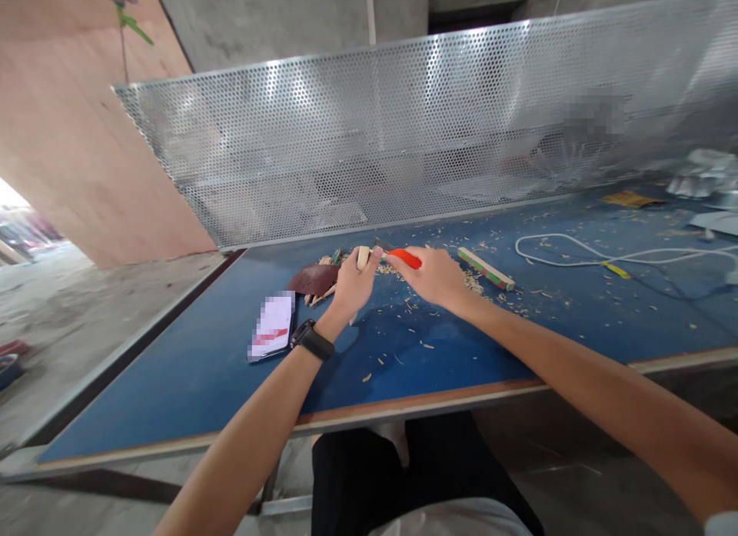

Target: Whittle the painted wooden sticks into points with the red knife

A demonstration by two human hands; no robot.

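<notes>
My left hand (pixel 353 284) is closed around a pale piece of wood (pixel 363 258), its rounded end showing above the fingers. In my right hand (pixel 439 277) is a knife with an orange-red handle (pixel 408 258); its blade is mostly hidden between the hands. Both hands meet above the far half of the blue table (pixel 190 367), with the tool's front against or very near the wood. Wood shavings (pixel 423 305) lie scattered beneath and around them. A dark red sheet (pixel 314 281), perhaps sandpaper, rests on small sticks just left of my left hand.
A lit phone (pixel 274 327) lies by my left wrist, which wears a black watch (pixel 312 339). Right of my hands is a green-and-red striped bar (pixel 487 270). A white cable (pixel 553 251) loops farther right. A perforated metal panel (pixel 403 128) stands along the table's back edge.
</notes>
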